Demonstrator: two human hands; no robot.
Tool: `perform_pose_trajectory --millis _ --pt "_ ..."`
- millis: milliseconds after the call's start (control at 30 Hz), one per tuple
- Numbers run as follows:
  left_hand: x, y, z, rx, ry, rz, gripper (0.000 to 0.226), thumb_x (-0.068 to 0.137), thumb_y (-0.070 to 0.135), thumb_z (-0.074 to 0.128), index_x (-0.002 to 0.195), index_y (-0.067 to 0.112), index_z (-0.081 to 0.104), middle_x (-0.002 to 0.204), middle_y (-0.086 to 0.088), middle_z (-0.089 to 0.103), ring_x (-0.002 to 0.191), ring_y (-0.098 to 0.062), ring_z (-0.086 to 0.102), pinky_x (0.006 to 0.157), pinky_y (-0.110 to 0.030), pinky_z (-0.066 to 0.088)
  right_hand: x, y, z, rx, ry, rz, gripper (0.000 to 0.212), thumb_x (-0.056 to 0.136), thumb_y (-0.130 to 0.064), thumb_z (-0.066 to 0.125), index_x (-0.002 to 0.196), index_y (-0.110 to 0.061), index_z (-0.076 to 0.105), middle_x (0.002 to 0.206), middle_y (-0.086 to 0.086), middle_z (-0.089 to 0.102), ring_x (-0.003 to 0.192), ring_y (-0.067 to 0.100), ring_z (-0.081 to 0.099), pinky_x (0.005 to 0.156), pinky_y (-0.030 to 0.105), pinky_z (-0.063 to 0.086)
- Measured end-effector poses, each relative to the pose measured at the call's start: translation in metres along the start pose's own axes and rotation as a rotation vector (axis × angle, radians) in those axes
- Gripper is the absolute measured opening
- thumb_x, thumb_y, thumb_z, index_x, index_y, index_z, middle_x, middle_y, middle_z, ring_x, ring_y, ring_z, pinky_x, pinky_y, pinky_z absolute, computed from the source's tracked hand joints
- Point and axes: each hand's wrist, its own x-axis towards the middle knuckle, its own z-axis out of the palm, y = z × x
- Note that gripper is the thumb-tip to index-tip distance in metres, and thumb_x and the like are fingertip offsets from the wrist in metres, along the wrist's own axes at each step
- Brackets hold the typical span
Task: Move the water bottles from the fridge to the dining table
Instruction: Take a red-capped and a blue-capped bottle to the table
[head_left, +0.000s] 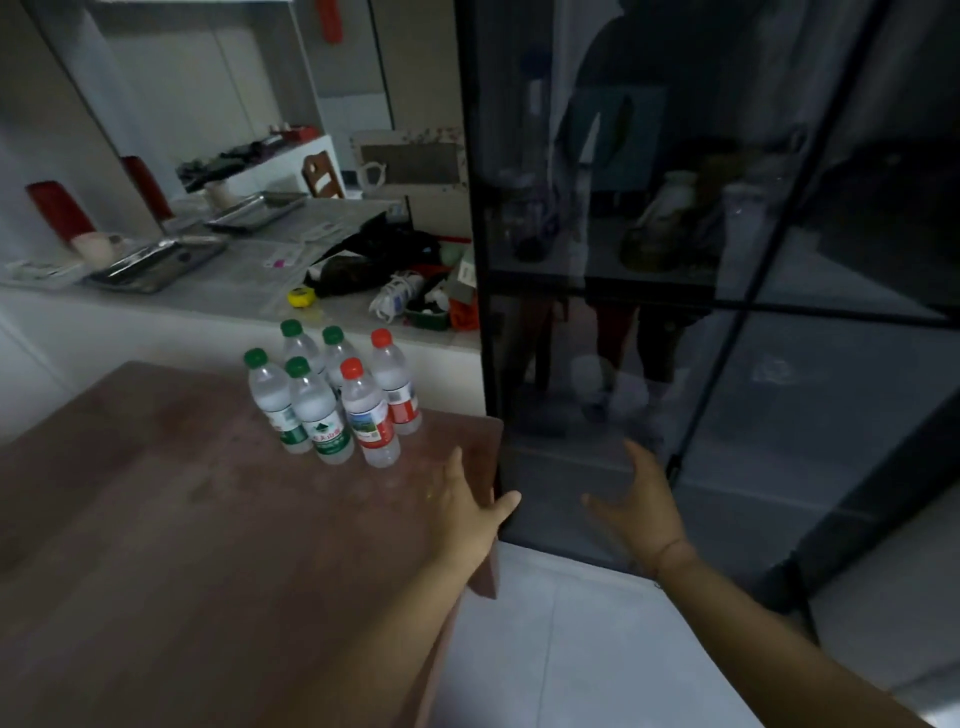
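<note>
bottles: six upright, clustered near the worktop's far right corner | left grip: released, flat at its right edge | right grip: released, empty, before the fridge door | next, we judge: open the door by its edge, set further bottles beside the cluster

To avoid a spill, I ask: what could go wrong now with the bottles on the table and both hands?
The six water bottles stand packed together near the table corner; knocking one could topple others, perhaps off the edge. The left hand is open at that edge, near the front red-capped bottle; a quick sweep might hit it. The right hand is close to the glass door and might bump it.
</note>
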Motion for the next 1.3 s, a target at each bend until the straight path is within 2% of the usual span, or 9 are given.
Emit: perform_pose_trajectory --millis 67,167,233,300,467,600,700,933,1300 --pt "-0.016 0.010 0.008 -0.018 -0.011 0.011 0.100 0.078 0.049 0.073 0.154 0.019 0.017 0.159 -0.005 0.026 0.146 -0.026 0.025 0.117 -0.044 0.028 -0.014 0.008 -0.018 0.000 0.027 0.016 0.093 0.071 -0.026 0.080 0.147 -0.020 0.027 0.149 0.001 0.034 0.137 0.022 0.033 0.113 0.039 0.032" --pt "-0.047 0.026 0.017 -0.035 -0.018 0.041 0.099 0.078 0.050 0.073 0.154 0.020 0.017 0.159 -0.003 0.025 0.146 -0.025 0.024 0.117 -0.045 0.028 -0.029 0.032 -0.039 0.037 0.055 0.027 0.096 0.056 -0.048 0.077 0.140 -0.032 0.033 0.142 -0.003 0.044 0.130 0.022 0.044 0.106 0.045 0.042" --pt "-0.072 0.035 0.023 -0.037 -0.012 0.058 0.098 0.078 0.049 0.073 0.153 0.021 0.017 0.159 -0.002 0.025 0.146 -0.024 0.024 0.118 -0.042 0.028 -0.036 0.058 -0.049 0.035 0.041 0.007 0.094 0.055 -0.049 0.076 0.138 -0.033 0.036 0.140 -0.004 0.045 0.128 0.021 0.046 0.103 0.046 0.045" --pt "-0.102 0.043 0.029 -0.028 0.009 0.067 0.097 0.079 0.049 0.073 0.153 0.021 0.017 0.159 -0.001 0.024 0.146 -0.023 0.024 0.117 -0.041 0.028 -0.066 0.052 -0.063 0.025 0.049 -0.028 0.091 0.057 -0.047 0.075 0.138 -0.032 0.036 0.140 -0.004 0.045 0.129 0.021 0.045 0.103 0.046 0.045" --pt "-0.188 0.060 0.048 0.051 0.055 0.032 0.099 0.077 0.058 0.068 0.153 0.025 0.014 0.160 0.001 0.022 0.146 -0.023 0.026 0.115 -0.048 0.030 -0.142 0.054 -0.100 0.002 0.068 -0.045 0.081 0.077 -0.019 0.074 0.145 -0.019 0.030 0.147 0.004 0.034 0.136 0.024 0.035 0.111 0.040 0.035" --pt "-0.258 0.082 0.056 0.075 0.074 0.044 0.097 0.080 0.055 0.067 0.154 0.023 0.013 0.161 -0.001 0.021 0.147 -0.024 0.023 0.115 -0.040 0.026 -0.194 0.070 -0.128 -0.009 0.087 -0.065 0.076 0.079 -0.018 0.072 0.143 -0.019 0.032 0.146 0.005 0.036 0.133 0.027 0.039 0.109 0.044 0.038" --pt "-0.303 0.095 0.055 0.046 0.085 0.060 0.096 0.080 0.056 0.067 0.154 0.025 0.013 0.161 0.000 0.021 0.147 -0.024 0.024 0.116 -0.043 0.027 -0.230 0.076 -0.147 -0.017 0.084 -0.077 0.074 0.081 -0.016 0.070 0.144 -0.018 0.031 0.147 0.006 0.034 0.134 0.027 0.038 0.110 0.040 0.036" --pt "-0.390 0.112 0.051 0.005 0.087 0.118 0.093 0.082 0.050 0.068 0.154 0.025 0.015 0.161 0.000 0.021 0.147 -0.023 0.024 0.113 -0.039 0.030 -0.308 0.088 -0.179 0.019 0.092 -0.150 0.071 0.085 -0.014 0.066 0.145 -0.017 0.028 0.148 0.005 0.032 0.136 0.024 0.035 0.110 0.036 0.034" --pt "-0.527 0.101 0.077 -0.127 0.030 0.179 0.082 0.081 0.042 0.073 0.148 0.020 0.031 0.154 -0.001 0.032 0.142 -0.019 0.029 0.112 -0.034 0.030 -0.445 0.137 -0.252 0.100 0.232 -0.199 0.056 0.086 -0.013 0.063 0.136 -0.017 0.038 0.136 0.001 0.045 0.124 0.012 0.044 0.098 0.023 0.036"
